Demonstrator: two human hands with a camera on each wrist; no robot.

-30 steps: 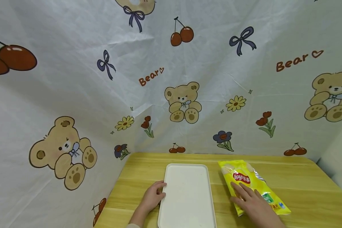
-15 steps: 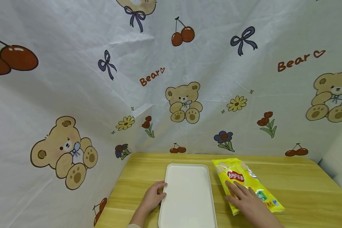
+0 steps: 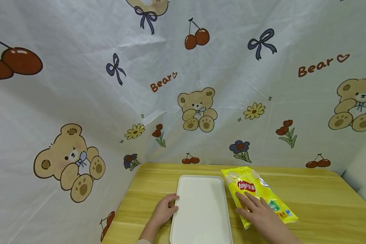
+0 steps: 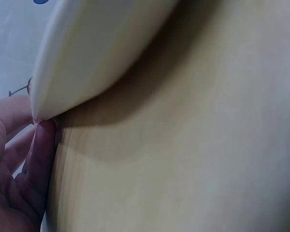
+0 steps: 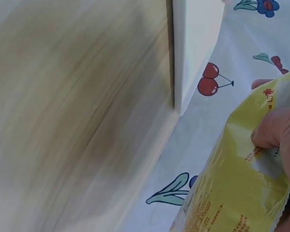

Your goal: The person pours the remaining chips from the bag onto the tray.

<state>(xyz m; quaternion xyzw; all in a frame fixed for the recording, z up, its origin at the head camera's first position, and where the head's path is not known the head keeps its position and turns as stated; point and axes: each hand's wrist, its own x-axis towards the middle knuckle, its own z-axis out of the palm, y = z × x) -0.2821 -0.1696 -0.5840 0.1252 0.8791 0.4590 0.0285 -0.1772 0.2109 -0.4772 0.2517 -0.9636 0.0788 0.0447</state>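
A white rectangular tray (image 3: 201, 206) lies lengthwise on the wooden table. At its left rim my left hand (image 3: 164, 210) pinches the edge; in the left wrist view the fingers (image 4: 41, 150) reach under the tray's side (image 4: 92, 53). To the right of the tray, my right hand (image 3: 257, 211) grips a yellow bag of Lay's potato chips (image 3: 250, 189), fingers over its printed front. The right wrist view shows the thumb (image 5: 269, 129) pressed into the bag's other face (image 5: 237, 169). Slanted, the bag has its top end toward the tray, a narrow gap away.
Wooden tabletop (image 3: 329, 196) stretches to the right of the bag. Behind and to the left hangs a pale cloth (image 3: 158, 112) printed with bears, cherries, bows and flowers, meeting the table's back edge.
My right hand has moved left with the chip bag, bringing it closer to the tray. The left hand and the tray have stayed in place.
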